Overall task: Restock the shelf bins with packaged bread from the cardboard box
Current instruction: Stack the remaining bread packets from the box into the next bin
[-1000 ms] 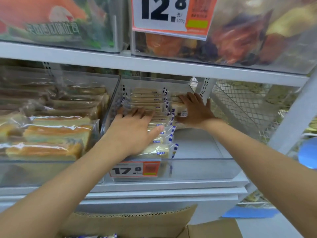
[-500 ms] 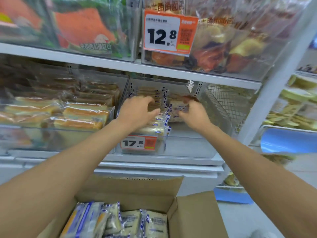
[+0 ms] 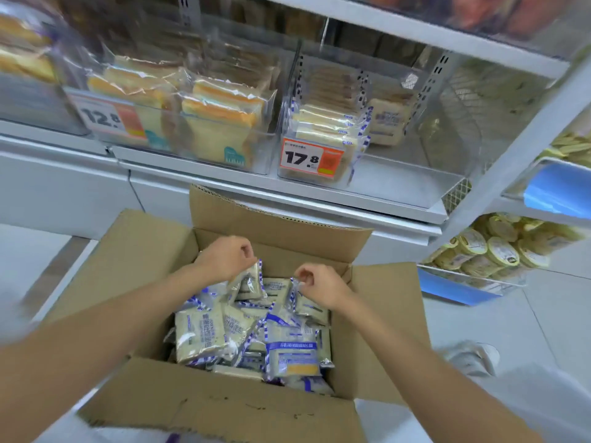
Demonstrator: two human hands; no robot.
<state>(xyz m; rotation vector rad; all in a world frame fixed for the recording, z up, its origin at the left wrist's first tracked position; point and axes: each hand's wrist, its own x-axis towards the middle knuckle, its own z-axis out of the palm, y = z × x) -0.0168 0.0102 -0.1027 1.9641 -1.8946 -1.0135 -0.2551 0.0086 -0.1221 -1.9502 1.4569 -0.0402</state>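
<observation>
An open cardboard box (image 3: 134, 251) on the floor holds several white-and-blue bread packets (image 3: 198, 334). My left hand (image 3: 224, 259) pinches the top edge of one bread packet (image 3: 251, 282) at the box's far side. My right hand (image 3: 319, 282) pinches the corner of another bread packet (image 3: 308, 306) beside it. Above, a clear shelf bin (image 3: 399, 180) with a 17.8 price tag (image 3: 310, 159) has a row of the same packets (image 3: 326, 123) on its left and bare room on its right.
A neighbouring bin (image 3: 256, 161) holds sliced bread in clear bags, with a 12.8 tag (image 3: 108, 118). A wire basket (image 3: 473, 279) of round yellow tubs stands low on the right. A white upright shelf post (image 3: 511, 155) runs diagonally at right.
Both hands have left the shelf bin and come down into the cardboard box, each now pinching a packet. My view has tilted down from the shelf to the box.
</observation>
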